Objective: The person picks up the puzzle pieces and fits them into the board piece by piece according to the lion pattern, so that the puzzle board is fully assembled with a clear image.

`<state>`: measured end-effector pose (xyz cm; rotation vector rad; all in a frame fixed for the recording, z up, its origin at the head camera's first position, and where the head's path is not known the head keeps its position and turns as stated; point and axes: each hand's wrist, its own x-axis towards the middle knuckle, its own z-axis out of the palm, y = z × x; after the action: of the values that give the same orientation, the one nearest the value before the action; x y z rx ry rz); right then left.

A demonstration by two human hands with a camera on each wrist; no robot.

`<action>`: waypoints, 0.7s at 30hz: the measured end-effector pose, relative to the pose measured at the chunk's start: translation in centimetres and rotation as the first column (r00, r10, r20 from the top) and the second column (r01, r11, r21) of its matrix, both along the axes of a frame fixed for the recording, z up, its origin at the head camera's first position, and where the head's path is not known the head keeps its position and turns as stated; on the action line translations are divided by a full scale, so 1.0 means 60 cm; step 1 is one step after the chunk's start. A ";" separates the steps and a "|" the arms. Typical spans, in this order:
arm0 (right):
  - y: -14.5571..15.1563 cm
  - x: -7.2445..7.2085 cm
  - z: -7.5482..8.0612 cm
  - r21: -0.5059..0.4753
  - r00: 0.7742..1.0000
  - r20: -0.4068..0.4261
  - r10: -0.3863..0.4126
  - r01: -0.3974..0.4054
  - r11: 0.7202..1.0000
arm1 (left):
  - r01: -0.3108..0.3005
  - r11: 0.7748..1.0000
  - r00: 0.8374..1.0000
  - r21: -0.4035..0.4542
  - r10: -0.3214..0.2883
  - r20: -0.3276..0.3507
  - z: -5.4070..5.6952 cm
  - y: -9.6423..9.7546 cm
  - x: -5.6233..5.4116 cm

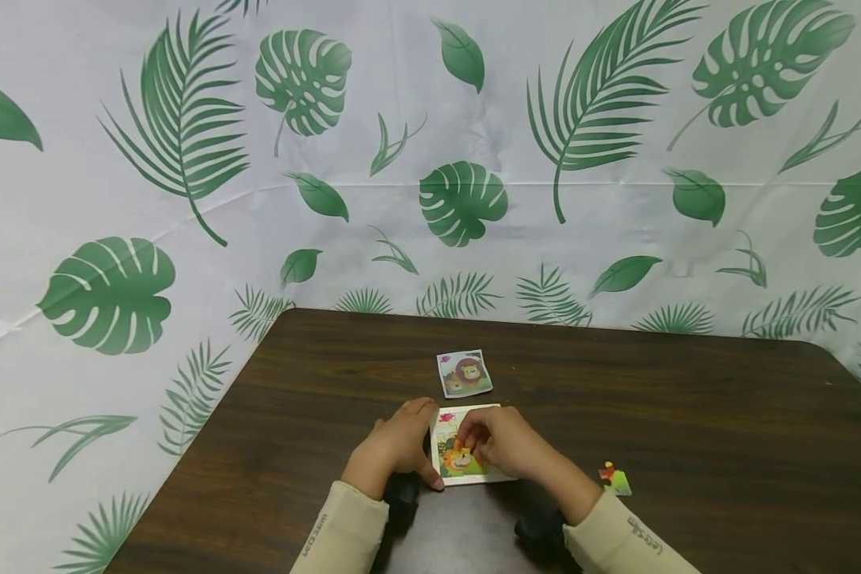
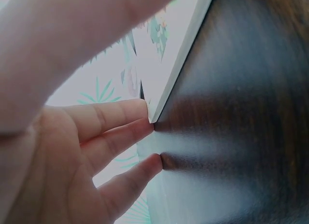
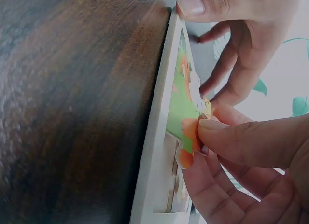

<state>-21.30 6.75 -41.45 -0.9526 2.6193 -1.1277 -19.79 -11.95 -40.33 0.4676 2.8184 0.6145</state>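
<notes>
A small jigsaw puzzle board point(image 1: 468, 481) with a pale raised frame lies on the table; coloured animal pieces fill part of it. My left hand point(image 1: 404, 442) rests at its left side, thumb on the near corner and straight fingers against the edge in the left wrist view. Over the board, my right hand point(image 1: 505, 438) pinches a puzzle piece point(image 3: 201, 141) between thumb and fingers. Most of that piece is hidden by the fingertips. Below it in the right wrist view, a bare section of the tray shows beside the green and orange pieces.
A picture card point(image 1: 465, 373) with a lion lies just beyond the board. To the right of my right forearm is a loose red, yellow and green puzzle piece point(image 1: 615, 478). The dark wooden table point(image 1: 689, 399) meets a leaf-patterned cloth point(image 1: 373, 175) behind it.
</notes>
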 end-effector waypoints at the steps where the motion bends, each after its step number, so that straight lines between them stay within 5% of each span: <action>1: -0.001 0.000 0.000 -0.001 1.000 -0.003 0.000 0.000 1.000 | 0.001 1.000 1.000 0.002 -0.001 0.000 0.000 0.000 0.000; 21: -0.003 0.001 -0.011 -0.027 1.000 -0.001 0.025 -0.025 0.999 | 0.006 1.000 1.000 -0.002 -0.006 -0.007 -0.004 -0.001 0.000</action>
<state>-21.26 6.56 -42.10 -0.9886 2.5912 -1.1601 -19.81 -12.03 -40.58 0.4779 2.8232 0.6096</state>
